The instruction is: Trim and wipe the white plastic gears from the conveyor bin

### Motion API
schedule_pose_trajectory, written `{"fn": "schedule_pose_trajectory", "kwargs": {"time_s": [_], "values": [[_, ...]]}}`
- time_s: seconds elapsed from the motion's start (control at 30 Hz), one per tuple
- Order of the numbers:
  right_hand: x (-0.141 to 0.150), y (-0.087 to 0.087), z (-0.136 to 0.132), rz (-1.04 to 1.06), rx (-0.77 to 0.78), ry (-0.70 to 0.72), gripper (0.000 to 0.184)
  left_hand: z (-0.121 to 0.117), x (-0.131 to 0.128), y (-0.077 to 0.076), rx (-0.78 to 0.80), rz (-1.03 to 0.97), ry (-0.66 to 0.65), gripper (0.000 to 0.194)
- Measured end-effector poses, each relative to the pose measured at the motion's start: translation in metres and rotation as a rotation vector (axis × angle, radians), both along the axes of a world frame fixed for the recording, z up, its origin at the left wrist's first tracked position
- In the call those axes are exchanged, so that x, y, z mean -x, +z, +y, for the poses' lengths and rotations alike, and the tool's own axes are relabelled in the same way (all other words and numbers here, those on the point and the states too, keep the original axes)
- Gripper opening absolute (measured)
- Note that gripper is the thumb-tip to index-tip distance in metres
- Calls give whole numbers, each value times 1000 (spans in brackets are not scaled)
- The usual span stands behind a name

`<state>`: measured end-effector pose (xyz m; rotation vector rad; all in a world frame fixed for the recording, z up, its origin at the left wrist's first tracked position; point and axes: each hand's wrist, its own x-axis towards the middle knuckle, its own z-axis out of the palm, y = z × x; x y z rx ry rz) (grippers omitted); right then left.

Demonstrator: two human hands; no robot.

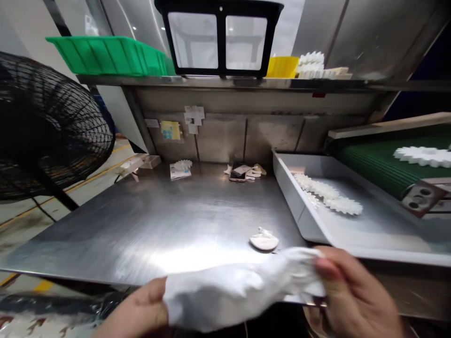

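No legible text here: the yellow note [170, 130] and white papers [193, 119] taped to the far steel wall [221, 141] are too small to read.

Pretty much everything there was shiny metal: the stainless steel tabletop [141, 225] was brushed and smooth, with glare all over it. At 6 o'clock, a soft white cloth [225, 295] was seen, matt and crumpled. At 3 o'clock, matt white plastic-looking gears [326, 195] were lying in a smooth pale grey tray [292, 197], and a ribbed green belt [373, 169] was edged by a pale wood strip [387, 126]. At 12 o'clock, a semi-gloss green plastic crate [105, 56] and a glossy yellow plastic tub [282, 67] were carried on a polished steel shelf [225, 83]. At 9 o'clock, a black wire fan guard [52, 126] was spotted, kinda dull.
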<state>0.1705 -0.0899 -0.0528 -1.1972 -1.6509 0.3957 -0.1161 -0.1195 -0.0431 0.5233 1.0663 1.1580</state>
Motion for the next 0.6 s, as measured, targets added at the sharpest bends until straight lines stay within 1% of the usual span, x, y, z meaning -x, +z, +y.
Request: {"fn": "schedule_pose_trajectory", "kwargs": {"time_s": [0.03,0.07,0.1,0.13,0.2,0.27,0.37,0.4,0.43,0.47,0.53,0.57,0.6], "values": [[5,2,10,-76,42,81,35,5,6,0,2,1,-33,20],[10,4,22,-175,99,134,38,12,12,0,-7,-1,-52,13],[14,4,36,-234,149,141,38,19,18,0,-28,1,-61,8],[19,5,49,-276,178,135,37,28,23,1,-53,4,-59,4],[25,4,76,-355,226,99,34,47,29,2,-94,34,-43,12],[29,5,97,-445,265,58,29,67,27,2,-101,100,-55,11],[38,9,115,-572,264,-22,14,93,12,1,-74,204,-138,12],[42,10,117,-610,238,-13,19,100,7,0,-71,233,-178,14],[48,11,117,-647,205,30,27,106,2,1,-77,265,-214,15],[54,12,118,-685,170,101,34,112,-2,1,-93,304,-244,16],[68,10,119,-760,125,276,41,124,-3,3,-138,415,-275,15],[74,9,121,-794,121,336,39,132,-1,5,-158,488,-278,17],[79,7,124,-825,127,369,32,141,3,6,-177,576,-264,21]]}}
